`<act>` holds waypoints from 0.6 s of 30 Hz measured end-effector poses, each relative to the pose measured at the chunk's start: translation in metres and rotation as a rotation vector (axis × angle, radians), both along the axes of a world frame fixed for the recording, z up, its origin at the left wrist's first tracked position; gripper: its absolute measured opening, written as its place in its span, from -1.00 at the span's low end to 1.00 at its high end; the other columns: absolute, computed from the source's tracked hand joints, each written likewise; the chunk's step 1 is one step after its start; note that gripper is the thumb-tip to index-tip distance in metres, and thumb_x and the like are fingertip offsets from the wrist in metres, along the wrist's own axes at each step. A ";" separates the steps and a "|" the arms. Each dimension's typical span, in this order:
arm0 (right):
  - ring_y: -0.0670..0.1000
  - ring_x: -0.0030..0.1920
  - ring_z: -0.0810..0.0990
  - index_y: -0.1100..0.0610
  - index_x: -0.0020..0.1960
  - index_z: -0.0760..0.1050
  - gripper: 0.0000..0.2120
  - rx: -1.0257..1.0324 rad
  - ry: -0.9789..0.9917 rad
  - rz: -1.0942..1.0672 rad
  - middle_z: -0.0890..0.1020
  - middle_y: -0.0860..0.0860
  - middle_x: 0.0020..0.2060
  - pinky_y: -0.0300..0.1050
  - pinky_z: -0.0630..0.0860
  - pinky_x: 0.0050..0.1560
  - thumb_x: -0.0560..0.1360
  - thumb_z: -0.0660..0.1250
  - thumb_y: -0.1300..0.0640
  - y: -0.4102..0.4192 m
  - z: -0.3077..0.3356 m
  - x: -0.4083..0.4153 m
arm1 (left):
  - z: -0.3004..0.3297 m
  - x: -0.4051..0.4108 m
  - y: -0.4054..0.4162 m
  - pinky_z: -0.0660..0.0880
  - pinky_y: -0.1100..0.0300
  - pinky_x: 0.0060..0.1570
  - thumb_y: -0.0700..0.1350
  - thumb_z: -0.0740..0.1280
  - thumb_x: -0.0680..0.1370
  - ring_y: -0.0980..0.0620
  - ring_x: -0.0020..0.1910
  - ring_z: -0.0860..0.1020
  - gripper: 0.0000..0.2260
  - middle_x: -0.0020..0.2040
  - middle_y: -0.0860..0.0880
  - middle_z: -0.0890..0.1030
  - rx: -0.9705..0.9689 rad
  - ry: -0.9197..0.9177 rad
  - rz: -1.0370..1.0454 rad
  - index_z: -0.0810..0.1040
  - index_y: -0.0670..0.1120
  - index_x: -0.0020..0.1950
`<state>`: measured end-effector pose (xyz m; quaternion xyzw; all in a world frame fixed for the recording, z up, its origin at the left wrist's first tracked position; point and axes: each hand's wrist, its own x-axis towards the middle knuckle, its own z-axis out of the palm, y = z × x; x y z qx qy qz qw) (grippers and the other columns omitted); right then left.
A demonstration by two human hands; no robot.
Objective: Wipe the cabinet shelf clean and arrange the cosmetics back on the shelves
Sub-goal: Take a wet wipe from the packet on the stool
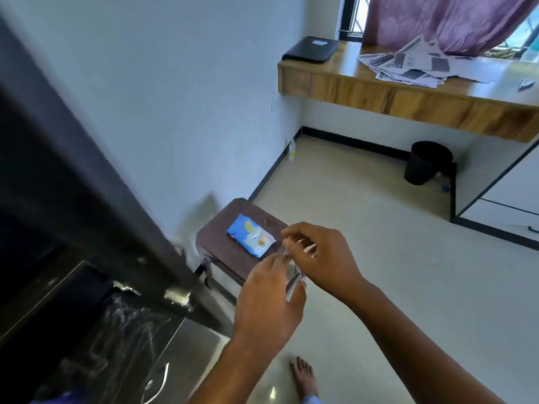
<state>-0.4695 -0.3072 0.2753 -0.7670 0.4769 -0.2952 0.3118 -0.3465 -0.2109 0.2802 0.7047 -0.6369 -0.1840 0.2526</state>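
A blue pack of wet wipes (pixel 251 235) lies on a small dark brown stool (pixel 221 246) beside the white wall. Just to the right of the stool, my left hand (pixel 268 301) and my right hand (pixel 320 258) meet above the floor. Between them is a small clear, blurred item (pixel 294 277), perhaps a cosmetic container; my left hand grips its lower part and my right fingers pinch its top. The dark cabinet (pixel 58 199) fills the left side, with a glossy lower surface (pixel 116 345) below it. No shelf contents can be made out.
A wooden wall-mounted desk (pixel 408 97) at the back right carries scattered papers (pixel 414 62) and a black flat device (pixel 310 49). A black waste bin (pixel 427 161) stands under it. A small bottle (pixel 291 150) sits by the skirting. My bare foot (pixel 304 377) is on the pale floor.
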 end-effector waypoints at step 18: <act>0.04 0.11 0.67 0.04 0.28 0.60 -0.66 0.178 0.278 0.164 0.71 -0.02 0.10 -0.11 0.52 0.14 0.51 0.41 0.07 -0.221 -0.293 0.109 | -0.302 0.039 -0.200 0.01 -0.04 0.61 0.08 0.37 0.56 -0.18 0.66 0.01 -0.23 0.67 -0.10 0.08 0.387 -0.073 0.359 0.06 -0.05 0.66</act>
